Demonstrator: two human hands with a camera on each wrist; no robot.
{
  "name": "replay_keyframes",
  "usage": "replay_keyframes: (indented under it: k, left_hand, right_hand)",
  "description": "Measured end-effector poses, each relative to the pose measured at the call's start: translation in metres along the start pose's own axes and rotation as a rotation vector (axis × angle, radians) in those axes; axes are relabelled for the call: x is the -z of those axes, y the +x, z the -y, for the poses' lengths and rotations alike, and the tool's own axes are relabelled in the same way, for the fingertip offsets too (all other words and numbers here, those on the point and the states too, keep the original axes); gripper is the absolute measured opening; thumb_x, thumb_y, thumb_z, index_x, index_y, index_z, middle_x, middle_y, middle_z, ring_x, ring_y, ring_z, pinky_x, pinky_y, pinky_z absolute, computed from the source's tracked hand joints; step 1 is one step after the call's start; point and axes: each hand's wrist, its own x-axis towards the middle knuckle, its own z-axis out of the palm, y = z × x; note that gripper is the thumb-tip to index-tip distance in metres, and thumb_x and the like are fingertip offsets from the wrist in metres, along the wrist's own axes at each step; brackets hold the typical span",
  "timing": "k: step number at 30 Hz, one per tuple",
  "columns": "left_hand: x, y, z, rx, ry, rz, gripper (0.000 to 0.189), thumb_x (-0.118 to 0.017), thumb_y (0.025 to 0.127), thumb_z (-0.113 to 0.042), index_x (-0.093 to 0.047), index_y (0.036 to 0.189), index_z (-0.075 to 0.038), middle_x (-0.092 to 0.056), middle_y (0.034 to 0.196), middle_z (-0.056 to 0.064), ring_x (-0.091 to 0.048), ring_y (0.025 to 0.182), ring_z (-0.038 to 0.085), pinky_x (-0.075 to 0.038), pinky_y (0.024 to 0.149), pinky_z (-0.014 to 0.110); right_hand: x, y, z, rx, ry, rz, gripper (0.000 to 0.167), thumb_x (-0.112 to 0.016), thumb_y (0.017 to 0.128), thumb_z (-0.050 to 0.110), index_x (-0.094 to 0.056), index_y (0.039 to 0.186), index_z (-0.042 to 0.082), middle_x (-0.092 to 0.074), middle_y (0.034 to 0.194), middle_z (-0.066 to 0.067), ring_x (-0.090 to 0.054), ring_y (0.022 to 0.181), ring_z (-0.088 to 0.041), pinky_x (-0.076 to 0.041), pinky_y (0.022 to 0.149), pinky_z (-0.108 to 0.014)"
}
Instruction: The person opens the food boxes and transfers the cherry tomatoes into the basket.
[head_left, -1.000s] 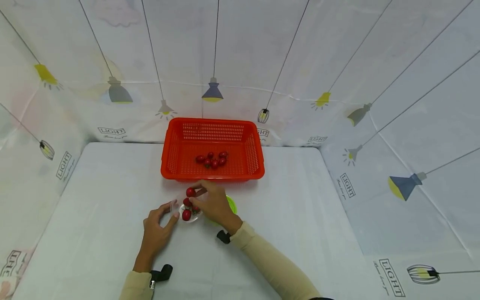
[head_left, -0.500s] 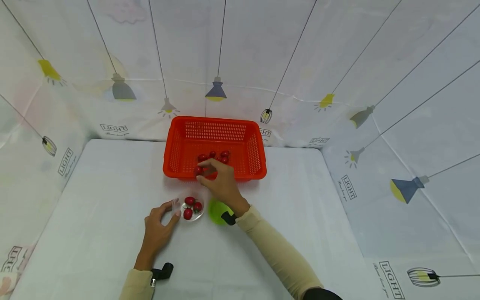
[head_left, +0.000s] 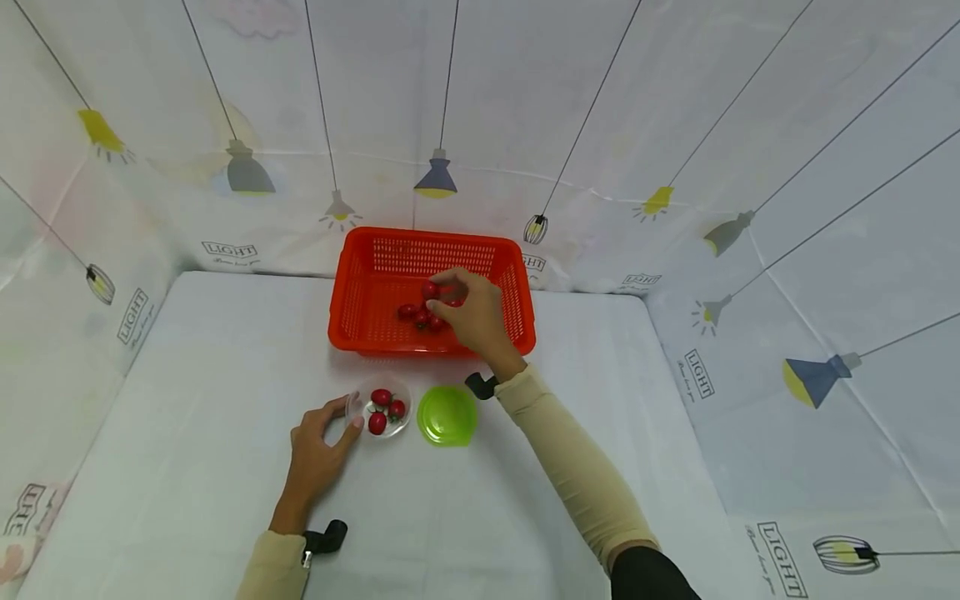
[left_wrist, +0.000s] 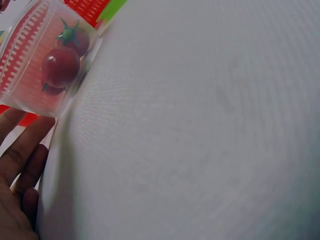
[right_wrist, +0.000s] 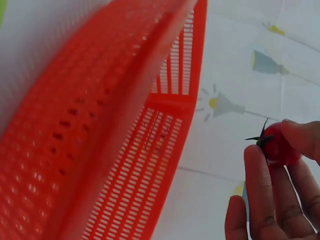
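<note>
Since the tomato [right_wrist: 280, 146] seems light but bruisable, the right hand [head_left: 474, 313] aptly pinches its sides above the basket [head_left: 431, 242]. The left hand [head_left: 318, 452] grips the tub [left_wrist: 30, 86]

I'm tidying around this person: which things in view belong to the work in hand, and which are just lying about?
In the work:
right hand, holding a tomato
left hand, gripping the clear container
three tomatoes in that container
red basket with more tomatoes

Lying about:
green lid, untouched, though perhaps the container's
printed lamps, only decoration
</note>
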Motion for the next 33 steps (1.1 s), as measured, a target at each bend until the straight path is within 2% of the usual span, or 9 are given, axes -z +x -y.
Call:
replay_keyframes:
  k: [7, 14, 23, 29, 33]
  left_hand:
    - [0.0, 0.002, -0.002, -0.014, 0.009, -0.01, 0.047, -0.068, 0.103, -0.04, -0.065, 0.145, -0.019, -0.071, 0.138, 0.011, -0.054, 0.126, 0.028, -0.025, 0.102, 0.052]
    - [0.0, 0.003, 0.0, -0.012, 0.006, -0.003, 0.048, -0.069, 0.103, -0.04, -0.064, 0.145, -0.018, -0.071, 0.139, 0.01, -0.053, 0.128, 0.029, -0.024, 0.103, 0.052]
    - [0.002, 0.003, 0.003, -0.004, 0.011, -0.008, 0.05, -0.069, 0.102, -0.042, -0.064, 0.146, -0.018, -0.071, 0.139, 0.011, -0.053, 0.126, 0.029, -0.024, 0.101, 0.051]
    - [0.001, 0.003, 0.003, 0.002, 0.008, -0.005, 0.051, -0.07, 0.102, -0.042, -0.064, 0.145, -0.018, -0.071, 0.137, 0.011, -0.053, 0.127, 0.029, -0.025, 0.102, 0.051]
    - [0.0, 0.003, 0.001, 0.016, 0.014, 0.006, 0.052, -0.069, 0.102, -0.044, -0.064, 0.146, -0.017, -0.07, 0.14, 0.012, -0.052, 0.128, 0.029, -0.025, 0.101, 0.051]
  right_hand:
    - [0.02, 0.027, -0.007, -0.096, -0.017, 0.075, 0.028, -0.086, 0.091, 0.017, -0.077, 0.116, 0.023, -0.077, 0.112, 0.006, -0.075, 0.093, -0.015, -0.064, 0.083, -0.035]
    - [0.028, 0.053, -0.018, -0.157, -0.003, 0.137, 0.028, -0.086, 0.09, 0.015, -0.078, 0.116, 0.023, -0.077, 0.113, 0.007, -0.075, 0.096, -0.021, -0.062, 0.084, -0.036]
    - [0.017, 0.076, -0.033, -0.2, -0.027, 0.192, 0.029, -0.086, 0.091, 0.015, -0.078, 0.119, 0.019, -0.079, 0.118, 0.003, -0.073, 0.098, -0.018, -0.06, 0.092, -0.037]
    - [0.009, 0.088, -0.044, -0.21, -0.012, 0.216, 0.033, -0.086, 0.091, 0.012, -0.078, 0.123, 0.015, -0.079, 0.118, 0.001, -0.072, 0.1, -0.017, -0.059, 0.092, -0.038]
    - [0.005, 0.095, -0.051, -0.219, 0.009, 0.239, 0.036, -0.085, 0.091, 0.01, -0.077, 0.126, 0.013, -0.078, 0.122, -0.001, -0.072, 0.109, -0.018, -0.058, 0.097, -0.04]
